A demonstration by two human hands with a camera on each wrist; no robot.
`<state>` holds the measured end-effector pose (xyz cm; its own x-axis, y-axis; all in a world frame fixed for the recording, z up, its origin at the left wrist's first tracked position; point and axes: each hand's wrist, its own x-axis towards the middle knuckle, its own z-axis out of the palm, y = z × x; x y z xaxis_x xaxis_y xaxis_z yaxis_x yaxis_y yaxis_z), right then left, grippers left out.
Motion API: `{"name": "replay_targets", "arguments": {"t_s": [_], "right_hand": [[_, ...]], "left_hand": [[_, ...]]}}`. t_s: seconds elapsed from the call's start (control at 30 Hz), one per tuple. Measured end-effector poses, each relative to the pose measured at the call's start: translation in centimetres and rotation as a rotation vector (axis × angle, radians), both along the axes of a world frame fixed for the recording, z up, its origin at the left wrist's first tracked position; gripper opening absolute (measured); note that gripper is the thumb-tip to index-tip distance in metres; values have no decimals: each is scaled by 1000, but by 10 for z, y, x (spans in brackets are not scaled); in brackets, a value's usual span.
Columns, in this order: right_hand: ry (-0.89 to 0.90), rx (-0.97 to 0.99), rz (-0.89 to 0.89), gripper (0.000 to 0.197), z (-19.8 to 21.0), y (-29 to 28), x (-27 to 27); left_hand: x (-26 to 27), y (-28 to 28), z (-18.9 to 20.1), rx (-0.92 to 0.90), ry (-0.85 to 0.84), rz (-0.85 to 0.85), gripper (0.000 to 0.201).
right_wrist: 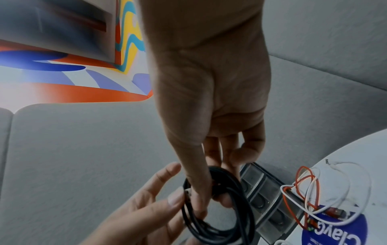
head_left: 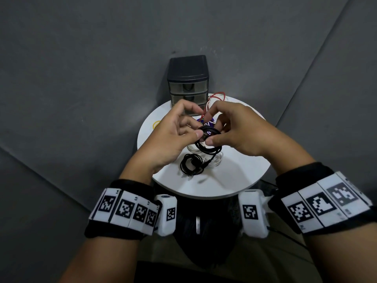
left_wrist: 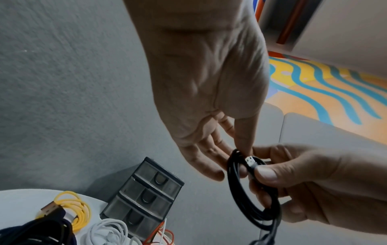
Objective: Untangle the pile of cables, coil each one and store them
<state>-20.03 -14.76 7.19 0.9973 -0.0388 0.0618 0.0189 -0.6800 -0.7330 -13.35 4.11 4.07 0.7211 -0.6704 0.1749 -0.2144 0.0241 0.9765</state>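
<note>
I hold a coiled black cable (head_left: 208, 145) above the round white table (head_left: 244, 176) with both hands. My left hand (head_left: 195, 130) pinches the coil's upper left side, thumb on top near its silver USB plug (left_wrist: 250, 161). My right hand (head_left: 212, 137) pinches the same coil (left_wrist: 253, 203) from the right, thumb over the plug end and fingers through the loop. In the right wrist view the coil (right_wrist: 222, 220) hangs below my right thumb. A second black coil (head_left: 190, 165) lies on the table under my hands.
A dark three-drawer unit (head_left: 188, 82) stands at the table's far edge, drawers closed. Loose red and white wires (head_left: 217, 99) lie to its right, a yellow cable (head_left: 156, 124) at the left edge, and a pale coil (head_left: 216, 161) beside the black one. Grey cushions surround the table.
</note>
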Motion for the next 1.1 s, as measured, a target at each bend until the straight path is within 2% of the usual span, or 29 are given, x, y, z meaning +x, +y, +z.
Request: {"name": "replay_targets", "arguments": {"t_s": [0.27,0.43,0.53,0.63,0.73,0.87,0.97,1.1], "right_hand": [[85,-154,50,17,9,4,1],[98,-170,25,15,14,3,0],[61,-148,-50,12,8,1,1],[-57,-163,-141,12,2,1,2],[-156,58,-170,13,-5,-4,4],[-76,425,-196,13,-11,-14,0],[-22,520,-163,9,-15,-12,-1],[-17,606,-186,14,-17,-14,4]], "left_hand": [[-1,-2,2,52,-48,-5,41],[0,-5,6,55,-75,53,39],[1,-11,6,98,-168,145,33],[4,-15,4,86,-200,241,30],[7,-14,8,50,-169,294,25],[12,-14,12,-15,-99,340,18],[16,-17,10,-33,-76,366,17],[22,-23,5,-49,-14,367,16]]}}
